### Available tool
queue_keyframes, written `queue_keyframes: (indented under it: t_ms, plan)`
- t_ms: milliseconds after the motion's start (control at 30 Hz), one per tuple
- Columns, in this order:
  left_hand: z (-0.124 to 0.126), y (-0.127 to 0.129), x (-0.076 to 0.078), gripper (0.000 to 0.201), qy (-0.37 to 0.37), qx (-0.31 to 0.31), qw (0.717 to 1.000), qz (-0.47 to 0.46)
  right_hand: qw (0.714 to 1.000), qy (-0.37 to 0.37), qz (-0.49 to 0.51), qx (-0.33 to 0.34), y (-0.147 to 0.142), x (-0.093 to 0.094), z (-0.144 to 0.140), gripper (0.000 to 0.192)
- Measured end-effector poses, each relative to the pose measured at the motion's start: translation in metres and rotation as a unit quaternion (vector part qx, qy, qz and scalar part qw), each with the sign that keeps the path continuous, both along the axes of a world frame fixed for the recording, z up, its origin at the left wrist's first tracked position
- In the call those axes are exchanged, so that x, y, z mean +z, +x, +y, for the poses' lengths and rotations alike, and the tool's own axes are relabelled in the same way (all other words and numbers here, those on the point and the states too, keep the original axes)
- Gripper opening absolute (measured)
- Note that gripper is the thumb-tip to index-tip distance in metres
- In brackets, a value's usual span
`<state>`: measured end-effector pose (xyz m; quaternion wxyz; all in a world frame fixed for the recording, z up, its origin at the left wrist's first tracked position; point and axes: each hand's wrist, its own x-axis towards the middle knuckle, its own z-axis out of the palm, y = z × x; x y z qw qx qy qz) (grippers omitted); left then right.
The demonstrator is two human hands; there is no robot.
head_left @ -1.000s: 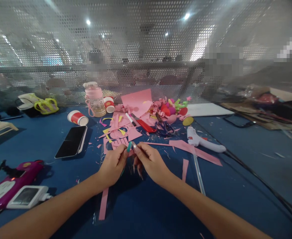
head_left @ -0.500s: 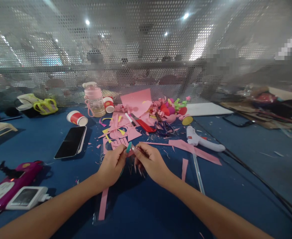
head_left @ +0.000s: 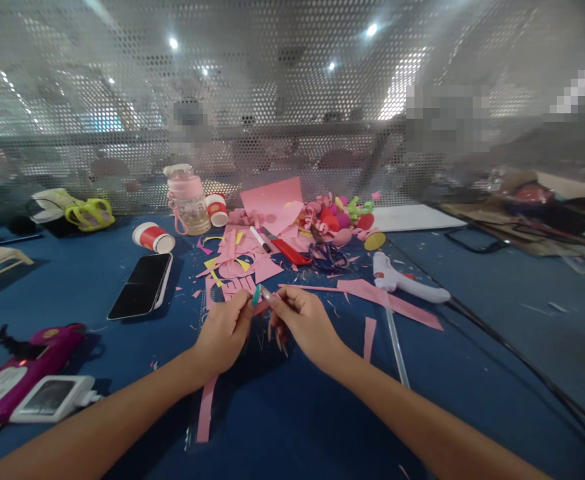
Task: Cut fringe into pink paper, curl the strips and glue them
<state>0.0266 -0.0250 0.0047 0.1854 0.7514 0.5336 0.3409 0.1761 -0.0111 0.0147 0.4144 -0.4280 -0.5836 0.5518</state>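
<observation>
Over the middle of the blue table, my two hands meet at a small curved teal strip (head_left: 256,295), whose exact kind I cannot make out. My left hand (head_left: 224,331) pinches it between thumb and index finger. From the other side, my right hand (head_left: 308,326) closes on its edge with thumb and forefinger, while its other fingers curl below. A bit of pink shows between the hands, partly hidden by the fingers. Just beyond lie pink sheet scraps (head_left: 237,253). A pink strip (head_left: 206,410) lies below my left hand.
A white glue gun (head_left: 412,288) with a clear glue stick (head_left: 396,340) lies right, its cable trailing. Scissors (head_left: 327,257), a red cutter (head_left: 292,252) and foam pieces (head_left: 335,220) lie behind. Left are a phone (head_left: 141,287), paper cup (head_left: 153,237), bottle (head_left: 188,200) and purple device (head_left: 27,367).
The teal strip has turned slightly between my fingertips, and my right thumb has shifted a little against it. The whole view has drifted very slightly; the table items stay in place.
</observation>
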Motion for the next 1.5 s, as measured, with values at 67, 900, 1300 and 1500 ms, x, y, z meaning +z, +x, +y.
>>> queue_keyframes:
  t_ms: [67, 900, 1300, 1500]
  plan:
    - [0.000, 0.000, 0.000, 0.028, -0.004, 0.004, 1.000, -0.003, 1.000, -0.006, -0.001, -0.009, 0.001, 0.001, 0.001, 0.030]
    - [0.018, -0.001, -0.001, 0.032, -0.202, -0.134, 0.939, -0.243, 0.991, -0.020, -0.094, 0.090, 0.009, 0.003, 0.008, 0.036]
    - [0.015, 0.004, 0.002, 0.027, -0.245, -0.029, 0.889, -0.386, 0.996, -0.015, -0.052, 0.076, 0.006, -0.001, 0.006, 0.050]
    - [0.016, 0.004, 0.004, 0.018, -0.233, 0.016, 0.878, -0.418, 0.989, 0.066, -0.131, -0.002, 0.006, -0.009, 0.006, 0.033]
